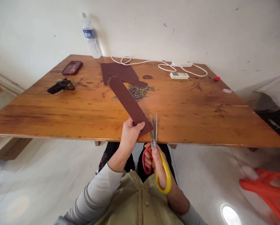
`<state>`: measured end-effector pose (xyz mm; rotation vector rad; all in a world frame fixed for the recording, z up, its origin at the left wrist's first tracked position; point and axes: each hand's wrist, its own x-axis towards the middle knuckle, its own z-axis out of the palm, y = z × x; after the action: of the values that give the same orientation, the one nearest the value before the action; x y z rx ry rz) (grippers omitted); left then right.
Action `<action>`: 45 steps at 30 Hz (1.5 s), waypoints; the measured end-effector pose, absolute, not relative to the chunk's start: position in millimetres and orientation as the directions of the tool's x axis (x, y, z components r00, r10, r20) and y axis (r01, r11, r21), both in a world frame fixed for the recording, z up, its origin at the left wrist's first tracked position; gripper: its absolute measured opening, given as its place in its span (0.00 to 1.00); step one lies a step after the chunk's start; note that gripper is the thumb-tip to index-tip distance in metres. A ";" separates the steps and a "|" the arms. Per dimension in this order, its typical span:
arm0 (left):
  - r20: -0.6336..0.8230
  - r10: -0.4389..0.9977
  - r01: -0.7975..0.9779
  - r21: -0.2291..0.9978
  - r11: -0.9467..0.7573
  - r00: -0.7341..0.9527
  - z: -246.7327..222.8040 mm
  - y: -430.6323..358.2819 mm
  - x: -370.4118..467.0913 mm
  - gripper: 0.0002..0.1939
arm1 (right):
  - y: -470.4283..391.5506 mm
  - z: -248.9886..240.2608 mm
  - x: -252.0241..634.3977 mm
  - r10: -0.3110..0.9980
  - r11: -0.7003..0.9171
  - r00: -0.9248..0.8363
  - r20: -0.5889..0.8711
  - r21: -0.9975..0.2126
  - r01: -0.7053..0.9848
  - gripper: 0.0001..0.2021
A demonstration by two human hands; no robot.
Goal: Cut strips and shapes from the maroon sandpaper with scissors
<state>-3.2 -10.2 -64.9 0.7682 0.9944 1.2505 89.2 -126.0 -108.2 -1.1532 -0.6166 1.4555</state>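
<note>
My left hand [130,132] grips the near end of a long dark-brown strip of paper or card [127,98], thumb on top. The strip slants up to the left over the table, and its far end shows a row of fine cuts. In my right hand [155,161] is a pair of scissors [153,134] with one red and one yellow handle. The blades point away from me and stand a little apart, right at the strip's near right corner. Whether they touch the strip I cannot tell. Behind the strip lies a pile of small greyish shreds [140,92].
A larger brown sheet [118,72] lies at the back of the wooden table [83,115]. Around it are a plastic bottle [90,37], a phone [72,67], keys [60,86], a white cable [147,63], a power strip [182,64] and a remote [179,76]. A red stool [266,187] stands right.
</note>
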 end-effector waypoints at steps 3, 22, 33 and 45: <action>-0.173 0.985 -0.381 0.909 0.168 0.021 -65.9 -10.1 -3.7 0.09 | -123.8 -110.3 88.4 0.941 -0.243 0.105 -0.323 -0.857 -0.454 0.31; -0.181 0.983 -0.387 0.907 0.165 -0.006 -65.6 -10.6 -2.3 0.08 | -126.4 -107.6 91.7 0.961 -0.193 0.114 -0.253 -0.904 -0.381 0.32; -0.172 0.985 -0.376 0.912 0.161 0.004 -66.5 -11.3 -3.3 0.09 | -122.7 -115.8 89.9 0.946 -0.227 0.129 -0.298 -0.891 -0.393 0.32; -0.183 0.983 -0.393 0.904 0.169 0.001 -67.4 -10.1 -2.9 0.09 | -123.3 -110.2 92.7 0.925 -0.311 0.066 -0.374 -0.845 -0.435 0.32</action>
<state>-2.9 -10.1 -67.4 0.7664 1.0141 1.2664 92.7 -123.3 -110.2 -1.1891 -0.5856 1.5199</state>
